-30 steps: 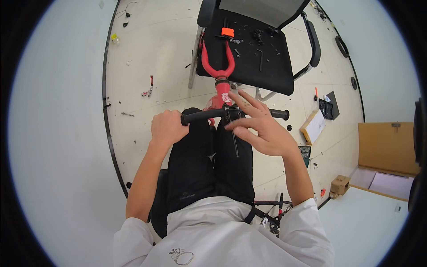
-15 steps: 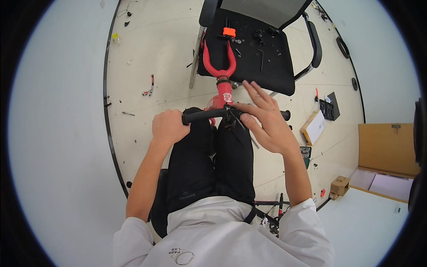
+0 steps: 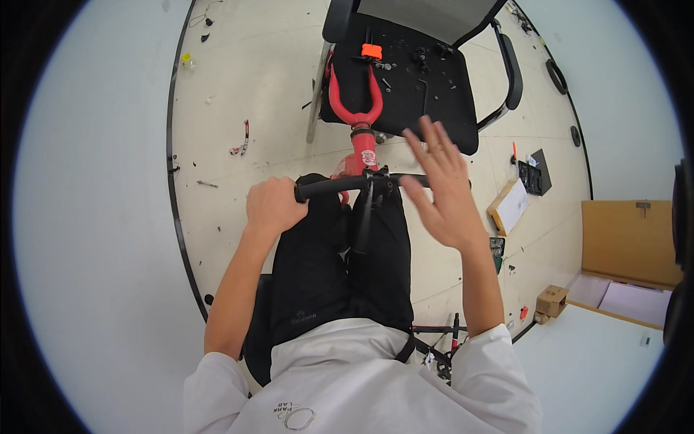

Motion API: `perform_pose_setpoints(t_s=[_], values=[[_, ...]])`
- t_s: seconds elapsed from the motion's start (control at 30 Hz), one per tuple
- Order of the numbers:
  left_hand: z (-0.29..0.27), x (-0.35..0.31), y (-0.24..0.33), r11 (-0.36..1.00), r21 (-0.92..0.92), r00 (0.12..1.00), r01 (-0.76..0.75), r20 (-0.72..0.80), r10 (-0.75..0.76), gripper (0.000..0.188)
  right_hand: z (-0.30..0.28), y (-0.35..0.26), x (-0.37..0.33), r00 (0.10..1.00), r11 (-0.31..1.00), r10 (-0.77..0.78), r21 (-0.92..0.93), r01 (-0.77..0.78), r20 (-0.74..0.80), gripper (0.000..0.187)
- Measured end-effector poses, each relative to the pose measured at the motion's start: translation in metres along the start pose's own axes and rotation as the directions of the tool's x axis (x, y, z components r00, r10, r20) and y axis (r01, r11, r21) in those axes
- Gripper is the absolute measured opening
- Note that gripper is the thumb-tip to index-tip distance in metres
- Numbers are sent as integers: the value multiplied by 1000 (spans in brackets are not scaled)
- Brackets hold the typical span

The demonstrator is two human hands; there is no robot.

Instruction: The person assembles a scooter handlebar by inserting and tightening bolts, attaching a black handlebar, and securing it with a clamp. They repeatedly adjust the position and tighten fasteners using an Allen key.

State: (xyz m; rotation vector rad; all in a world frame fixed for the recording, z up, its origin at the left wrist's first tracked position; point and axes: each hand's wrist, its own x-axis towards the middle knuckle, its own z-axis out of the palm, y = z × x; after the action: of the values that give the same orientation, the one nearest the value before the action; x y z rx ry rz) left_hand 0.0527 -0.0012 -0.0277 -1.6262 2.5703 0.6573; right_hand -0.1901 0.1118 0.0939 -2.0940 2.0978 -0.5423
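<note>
My white shirt (image 3: 405,387) carried two short lines of small dark capitals (image 3: 284,407) on the left of its front, upside down as I looked down at them. Right beside them was a thin, rounded outline emblem (image 3: 299,417). On the left thigh of my black trousers (image 3: 307,278), near the shirt's hem, ran one short line of small grey lettering (image 3: 303,319), with a tiny mark just above it in my view. The red head tube (image 3: 363,143) bore a white badge (image 3: 369,158) with red markings, too small for me to make out.
</note>
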Motion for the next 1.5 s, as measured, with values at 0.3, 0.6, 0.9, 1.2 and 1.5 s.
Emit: perform_pose_setpoints(t_s=[0.3,0.6,0.9,1.2,1.5], values=[[-1,-1,0,1000,-2,1000,-3,-11,3,25,27,-1,0,996,981,-60,190,48,59,25],[1,1,0,999,-31,1000,-9,2,9,25,34,-5,18,985,974,-61,224,24,161,11],[1,0,1,999,-46,1000,-1,9,2,25,34,-2,24,966,954,-13,292,-66,258,10],[6,-1,0,998,-47,999,-32,-8,32,26,36,-19,18,969,973,97,184,-141,225,12],[10,0,-3,998,-57,999,-35,-36,33,24,26,-15,29,947,979,103,135,-150,303,12]])
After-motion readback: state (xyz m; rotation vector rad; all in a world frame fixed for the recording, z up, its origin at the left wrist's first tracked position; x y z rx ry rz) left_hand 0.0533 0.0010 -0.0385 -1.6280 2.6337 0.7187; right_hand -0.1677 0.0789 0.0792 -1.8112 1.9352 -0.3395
